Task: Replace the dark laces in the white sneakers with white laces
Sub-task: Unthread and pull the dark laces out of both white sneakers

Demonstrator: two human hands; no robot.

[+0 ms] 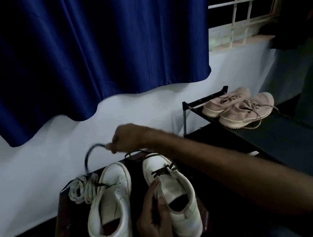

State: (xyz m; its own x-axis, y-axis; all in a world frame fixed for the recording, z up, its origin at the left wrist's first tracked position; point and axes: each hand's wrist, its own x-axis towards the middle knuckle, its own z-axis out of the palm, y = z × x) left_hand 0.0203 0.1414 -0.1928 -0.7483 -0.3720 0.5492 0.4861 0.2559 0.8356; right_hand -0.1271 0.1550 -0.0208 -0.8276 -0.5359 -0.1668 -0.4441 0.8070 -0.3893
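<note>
- The two white sneakers sit side by side on the dark bench (66, 225), toes pointing away from the person.
- The right hand (126, 138) is up past the toes. Its fingers pinch one end of a loose dark lace (87, 160). The lace is blurry, so I cannot tell where its other end goes.
- The left hand (154, 219) holds the laced sneaker (186, 222) by its side, with the thumb near the tongue.
- This sneaker has a crossed dark lace (162, 171) in its front holes. The bare sneaker (112, 178) beside it looks almost empty of lace.
- The white laces (82, 188) lie in a pile on the bench, just beside the toe of the bare sneaker.
- I think the step now is getting the dark lace out and away.
- To do it well, hold the shoe down firmly so it does not slide or tip.
- Pull the lace straight out of each hole, one hole at a time. A hard tug may make a knot or drag the shoe.
- Put the dark lace down away from the white pile, so they do not tangle.
- Then pick one white lace and find its tip before threading.
</note>
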